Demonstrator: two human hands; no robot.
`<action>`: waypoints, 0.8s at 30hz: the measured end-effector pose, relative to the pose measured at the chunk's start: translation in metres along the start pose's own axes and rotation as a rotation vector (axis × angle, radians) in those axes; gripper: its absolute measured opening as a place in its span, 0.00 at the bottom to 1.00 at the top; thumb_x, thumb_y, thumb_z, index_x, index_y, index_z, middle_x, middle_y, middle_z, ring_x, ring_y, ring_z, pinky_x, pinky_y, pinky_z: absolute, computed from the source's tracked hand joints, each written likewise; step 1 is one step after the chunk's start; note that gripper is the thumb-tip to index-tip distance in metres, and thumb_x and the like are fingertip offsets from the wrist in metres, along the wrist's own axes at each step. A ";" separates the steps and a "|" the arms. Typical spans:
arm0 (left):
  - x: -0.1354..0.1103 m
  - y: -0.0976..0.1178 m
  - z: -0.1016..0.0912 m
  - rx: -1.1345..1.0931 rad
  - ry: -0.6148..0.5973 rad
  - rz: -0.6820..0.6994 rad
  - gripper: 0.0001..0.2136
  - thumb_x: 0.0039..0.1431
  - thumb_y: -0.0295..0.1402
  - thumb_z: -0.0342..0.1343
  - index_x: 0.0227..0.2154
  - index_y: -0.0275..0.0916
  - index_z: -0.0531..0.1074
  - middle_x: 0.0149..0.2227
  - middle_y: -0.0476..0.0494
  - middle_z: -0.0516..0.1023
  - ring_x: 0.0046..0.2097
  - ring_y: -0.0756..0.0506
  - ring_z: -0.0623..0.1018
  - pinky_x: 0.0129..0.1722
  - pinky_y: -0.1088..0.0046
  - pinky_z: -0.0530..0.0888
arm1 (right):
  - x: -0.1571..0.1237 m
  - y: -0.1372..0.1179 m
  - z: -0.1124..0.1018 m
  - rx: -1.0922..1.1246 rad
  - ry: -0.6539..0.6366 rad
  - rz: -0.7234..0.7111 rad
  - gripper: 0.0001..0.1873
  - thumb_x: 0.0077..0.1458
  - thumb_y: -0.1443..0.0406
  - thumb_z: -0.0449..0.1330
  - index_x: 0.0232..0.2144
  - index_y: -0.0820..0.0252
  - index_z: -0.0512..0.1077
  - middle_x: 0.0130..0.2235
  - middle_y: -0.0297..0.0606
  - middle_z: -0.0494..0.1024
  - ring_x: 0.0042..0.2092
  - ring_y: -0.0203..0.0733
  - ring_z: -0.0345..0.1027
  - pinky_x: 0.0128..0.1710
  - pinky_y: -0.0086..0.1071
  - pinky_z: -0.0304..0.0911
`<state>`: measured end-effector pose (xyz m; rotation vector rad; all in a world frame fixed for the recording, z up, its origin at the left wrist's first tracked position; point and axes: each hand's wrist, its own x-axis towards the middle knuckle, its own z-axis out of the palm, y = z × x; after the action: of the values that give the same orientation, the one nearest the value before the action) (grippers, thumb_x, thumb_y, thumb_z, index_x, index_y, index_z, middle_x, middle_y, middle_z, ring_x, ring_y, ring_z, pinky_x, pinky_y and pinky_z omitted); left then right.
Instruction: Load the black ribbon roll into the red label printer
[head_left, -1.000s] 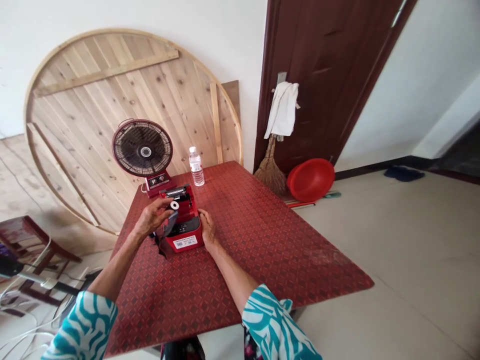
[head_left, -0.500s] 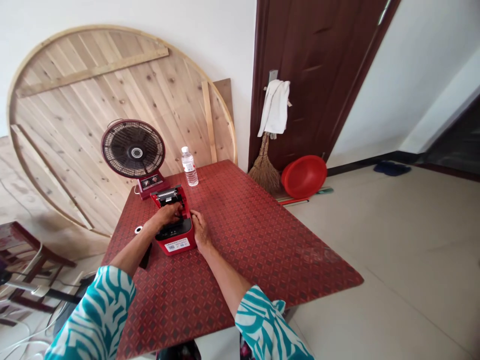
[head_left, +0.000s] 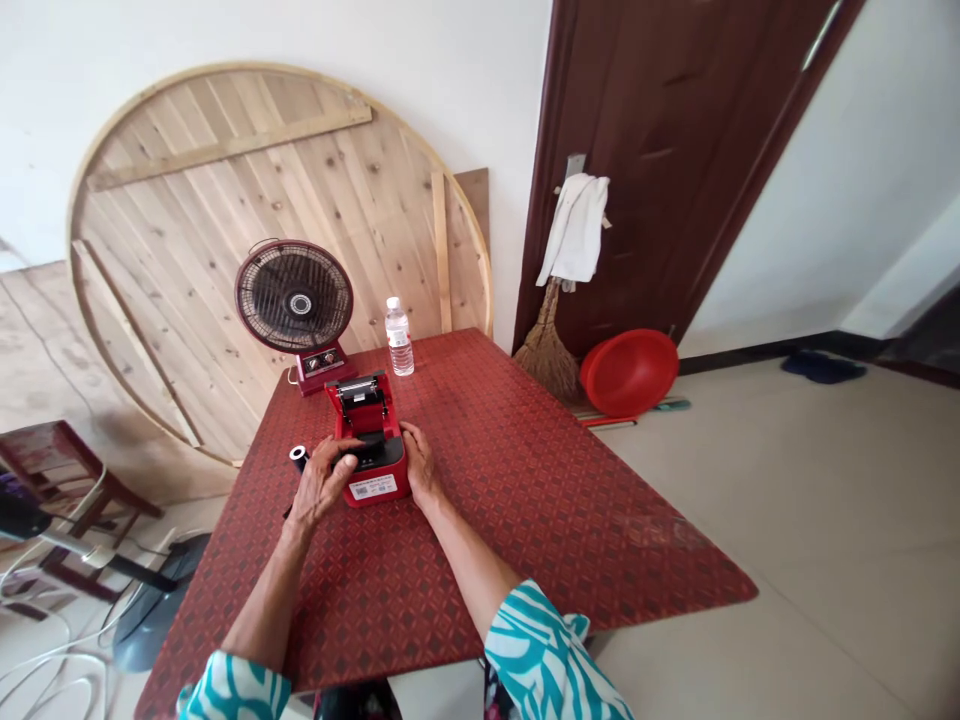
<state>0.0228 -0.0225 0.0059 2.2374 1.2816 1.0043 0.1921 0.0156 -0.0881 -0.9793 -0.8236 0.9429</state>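
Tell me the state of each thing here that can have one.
Printer: open, lid up
Roll: on the table, outside the printer
Bottle: upright, capped
Fan: upright; on or off, cannot tell
Door: shut
Towel: draped over the door handle
Broom: bristles down
Basin: tipped on its side
Panel: leaning against the wall

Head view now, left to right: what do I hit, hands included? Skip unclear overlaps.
Wooden chair → small roll → left hand → red device → right hand → broom → red basin → dark slippers
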 end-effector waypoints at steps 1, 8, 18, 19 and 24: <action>-0.002 -0.001 0.003 0.065 0.016 0.049 0.21 0.60 0.49 0.47 0.45 0.41 0.74 0.48 0.40 0.78 0.53 0.39 0.74 0.63 0.53 0.56 | 0.000 0.002 -0.001 0.003 -0.006 0.009 0.18 0.55 0.54 0.53 0.42 0.51 0.75 0.45 0.35 0.78 0.49 0.44 0.68 0.52 0.38 0.60; -0.002 -0.015 0.015 0.323 0.105 0.285 0.12 0.60 0.40 0.53 0.43 0.43 0.74 0.44 0.43 0.80 0.56 0.41 0.72 0.65 0.52 0.48 | 0.048 -0.006 0.006 0.050 0.022 -0.019 0.22 0.54 0.50 0.53 0.45 0.54 0.73 0.50 0.39 0.76 0.52 0.45 0.68 0.53 0.40 0.61; -0.006 -0.014 0.016 0.391 0.301 0.410 0.11 0.58 0.40 0.56 0.40 0.42 0.77 0.65 0.39 0.58 0.67 0.33 0.52 0.61 0.47 0.56 | 0.067 -0.058 0.027 -0.014 -0.132 -0.228 0.24 0.56 0.48 0.49 0.44 0.55 0.73 0.44 0.38 0.78 0.49 0.44 0.69 0.53 0.41 0.62; -0.006 -0.014 0.017 0.381 0.321 0.422 0.11 0.58 0.40 0.56 0.39 0.42 0.77 0.66 0.39 0.56 0.67 0.33 0.51 0.61 0.47 0.57 | 0.057 -0.058 0.022 -0.040 -0.131 -0.260 0.24 0.57 0.48 0.48 0.42 0.55 0.73 0.43 0.38 0.78 0.50 0.44 0.69 0.54 0.41 0.60; -0.006 -0.021 0.017 0.393 0.375 0.371 0.21 0.55 0.48 0.58 0.45 0.38 0.72 0.64 0.32 0.58 0.66 0.32 0.55 0.61 0.48 0.58 | 0.015 -0.054 0.002 -0.176 -0.139 -0.353 0.23 0.62 0.51 0.44 0.39 0.56 0.74 0.47 0.39 0.77 0.55 0.42 0.66 0.60 0.42 0.53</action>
<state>0.0211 -0.0168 -0.0213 2.7540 1.3312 1.4703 0.2105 0.0159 -0.0348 -0.8869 -1.1696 0.6461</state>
